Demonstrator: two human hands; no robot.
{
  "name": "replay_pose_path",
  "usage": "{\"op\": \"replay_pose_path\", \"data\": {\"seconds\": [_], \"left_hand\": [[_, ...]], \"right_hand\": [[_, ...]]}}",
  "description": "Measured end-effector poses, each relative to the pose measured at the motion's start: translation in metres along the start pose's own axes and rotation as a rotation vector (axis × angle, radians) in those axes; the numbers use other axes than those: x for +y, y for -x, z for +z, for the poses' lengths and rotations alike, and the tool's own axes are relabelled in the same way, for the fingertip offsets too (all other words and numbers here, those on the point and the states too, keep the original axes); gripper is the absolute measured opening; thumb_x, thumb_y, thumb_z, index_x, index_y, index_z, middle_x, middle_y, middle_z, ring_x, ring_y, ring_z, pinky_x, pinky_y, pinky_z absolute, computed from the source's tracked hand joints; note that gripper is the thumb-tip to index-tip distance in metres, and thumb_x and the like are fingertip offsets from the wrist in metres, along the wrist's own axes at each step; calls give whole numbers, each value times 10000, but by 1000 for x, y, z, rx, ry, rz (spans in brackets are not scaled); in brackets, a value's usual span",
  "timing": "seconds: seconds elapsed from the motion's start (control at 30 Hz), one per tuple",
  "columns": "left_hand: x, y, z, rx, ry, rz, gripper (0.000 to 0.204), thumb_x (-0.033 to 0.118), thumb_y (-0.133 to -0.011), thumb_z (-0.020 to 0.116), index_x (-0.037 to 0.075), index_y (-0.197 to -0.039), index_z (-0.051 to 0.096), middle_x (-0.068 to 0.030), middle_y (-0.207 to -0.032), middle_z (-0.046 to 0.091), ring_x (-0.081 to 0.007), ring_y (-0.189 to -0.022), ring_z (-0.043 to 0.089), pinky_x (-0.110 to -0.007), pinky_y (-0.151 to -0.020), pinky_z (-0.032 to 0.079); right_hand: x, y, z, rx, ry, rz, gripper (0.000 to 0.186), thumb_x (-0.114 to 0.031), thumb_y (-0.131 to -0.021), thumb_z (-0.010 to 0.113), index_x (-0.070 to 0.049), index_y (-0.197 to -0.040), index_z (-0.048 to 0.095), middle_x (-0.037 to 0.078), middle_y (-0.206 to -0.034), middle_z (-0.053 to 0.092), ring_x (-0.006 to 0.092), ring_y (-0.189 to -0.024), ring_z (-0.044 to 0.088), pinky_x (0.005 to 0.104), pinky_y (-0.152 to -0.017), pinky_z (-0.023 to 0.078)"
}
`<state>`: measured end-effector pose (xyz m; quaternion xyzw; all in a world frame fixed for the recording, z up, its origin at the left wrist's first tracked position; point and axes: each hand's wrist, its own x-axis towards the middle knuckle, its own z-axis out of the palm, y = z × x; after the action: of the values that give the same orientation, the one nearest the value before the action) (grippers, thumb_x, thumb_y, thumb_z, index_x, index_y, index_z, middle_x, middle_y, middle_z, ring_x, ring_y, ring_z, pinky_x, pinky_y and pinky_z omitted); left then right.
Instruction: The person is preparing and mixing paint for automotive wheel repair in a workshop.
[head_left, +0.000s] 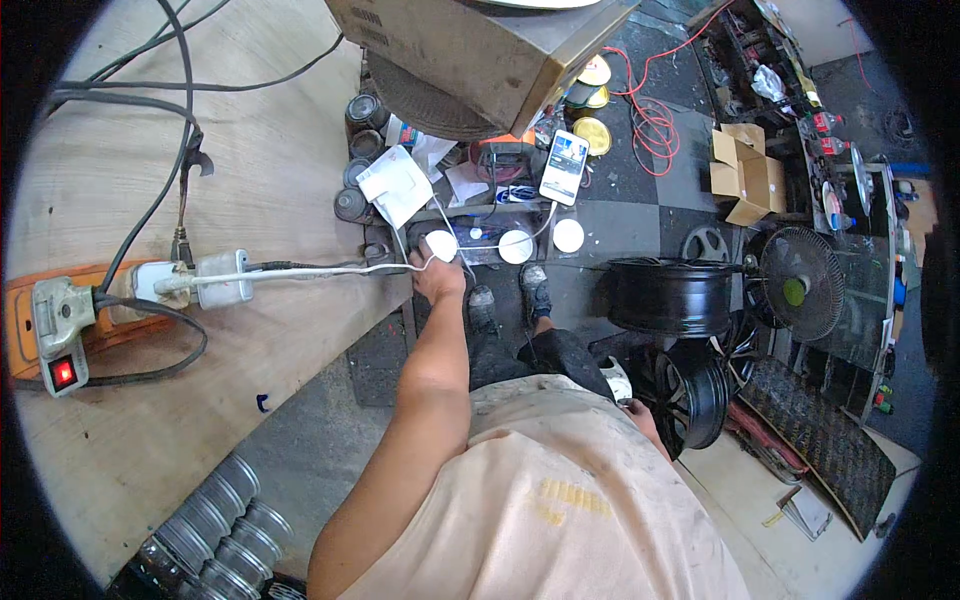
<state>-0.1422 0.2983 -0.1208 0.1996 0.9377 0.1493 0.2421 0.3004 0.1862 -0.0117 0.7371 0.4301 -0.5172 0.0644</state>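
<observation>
Beige shirt [560, 480] partly hides right hand [637, 411]; farther, left hand [438, 279] meets white disc [440, 245], perhaps steadying it; both grips I cannot tell.

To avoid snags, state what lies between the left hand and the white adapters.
Head view: a white cable and a dark cable over the wooden tabletop.

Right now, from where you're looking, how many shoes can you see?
2, both on the person's feet: the left shoe, just right of the left hand in the picture, and the right shoe, farther right. Others may be hidden.
</observation>
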Motion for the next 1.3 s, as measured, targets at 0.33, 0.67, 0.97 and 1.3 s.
{"op": "replay_pose_path", "data": {"seconds": [0.33, 0.67, 0.97, 1.3], "left_hand": [[-48, 10, 16, 90, 420, 5, 686, 349, -772, 695, 12, -1290, 398, -259, -1211, 477, -369, -1182, 451, -427, -974, 386], [4, 119, -77, -1173, 1094, -120, 229, 232, -904, 498, 42, -1029, 527, -101, -922, 585, -235, -841, 627, -350, -642, 529], [146, 229, -97, -1464, 538, 642, 155, 121, -875, 576, 22, -989, 538, -87, -992, 620, -128, -930, 563, -263, -800, 453], [231, 312, -41, -1537, 195, 795, 181, 122, -819, 631, 7, -956, 603, -58, -972, 581, -137, -936, 534, -273, -843, 412]], "right_hand": [[-30, -12, 6, -48, -101, 0, 279, -166, -883, 579, 3, -1104, 564, 98, -878, 621, 153, -729, 583, 283, -622, 470], [-20, -61, -6, 25, 1, -74, 259, -214, -854, 630, 1, -998, 622, 77, -848, 642, 136, -721, 568, 286, -652, 459], [12, -98, -64, 116, 6, -267, 386, -355, -835, 623, -24, -1035, 626, 167, -993, 653, 279, -911, 623, 367, -811, 472], [169, -138, -128, 240, -486, 58, 320, -287, -839, 627, -41, -1043, 636, 78, -735, 627, 175, -633, 592, 326, -537, 479]]}}
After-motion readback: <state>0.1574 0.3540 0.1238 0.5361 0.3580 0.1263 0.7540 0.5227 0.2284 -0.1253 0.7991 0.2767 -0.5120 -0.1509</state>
